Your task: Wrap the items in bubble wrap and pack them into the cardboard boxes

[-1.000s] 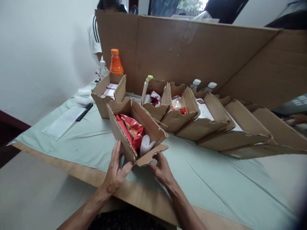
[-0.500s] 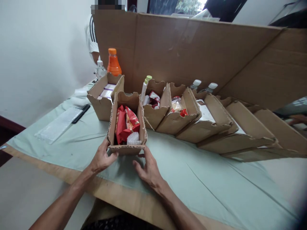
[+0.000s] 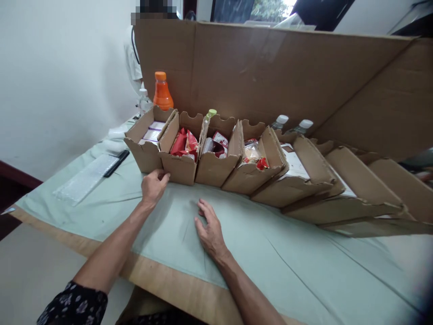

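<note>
Left hand: the left hand has its fingers curled loosely, fingertips touching the near lower corner of the cardboard box; it grips nothing.
Right hand: the right hand lies flat and spread on the green cloth, palm down, just near of the row and apart from every box, likely as a steadying rest.
Box: the cardboard box stands second from the left in the row, flush between its neighbours; red snack packets sit inside.
Row: the open boxes lean side by side along the far edge of the counter, backed by a tall cardboard sheet that seems to screen them off.
Far left: an orange bottle stands behind the first box.
Near left: a clear plastic sleeve lies flat on the cloth.
Beyond: a person in a white shirt stands behind the sheet.
</note>
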A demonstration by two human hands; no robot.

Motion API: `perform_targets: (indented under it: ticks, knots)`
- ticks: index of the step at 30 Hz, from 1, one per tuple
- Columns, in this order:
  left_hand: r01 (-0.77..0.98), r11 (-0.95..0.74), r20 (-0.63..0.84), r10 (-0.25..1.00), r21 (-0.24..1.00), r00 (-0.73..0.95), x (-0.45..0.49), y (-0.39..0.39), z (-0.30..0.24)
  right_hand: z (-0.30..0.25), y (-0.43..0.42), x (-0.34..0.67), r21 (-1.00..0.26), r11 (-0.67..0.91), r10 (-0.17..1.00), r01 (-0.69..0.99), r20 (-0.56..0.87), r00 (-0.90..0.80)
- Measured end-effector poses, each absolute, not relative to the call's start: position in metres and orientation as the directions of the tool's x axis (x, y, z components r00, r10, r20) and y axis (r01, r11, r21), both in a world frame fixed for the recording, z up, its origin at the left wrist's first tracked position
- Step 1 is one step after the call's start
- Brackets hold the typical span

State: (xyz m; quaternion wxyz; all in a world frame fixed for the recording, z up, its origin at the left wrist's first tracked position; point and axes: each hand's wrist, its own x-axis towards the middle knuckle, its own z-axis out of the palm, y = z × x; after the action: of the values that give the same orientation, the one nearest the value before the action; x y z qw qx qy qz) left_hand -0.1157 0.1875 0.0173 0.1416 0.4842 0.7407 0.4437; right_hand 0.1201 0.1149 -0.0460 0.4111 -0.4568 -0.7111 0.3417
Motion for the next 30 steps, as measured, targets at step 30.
perform_targets:
  ticks: [30]
  knots:
    - [0.954, -0.292, 0.701, 0.694, 0.068, 0.163, -0.08, 0.059, 0.117, -0.04, 0.126, 0.115, -0.907, 0.339, 0.934, 0.25, 0.292, -0.205]
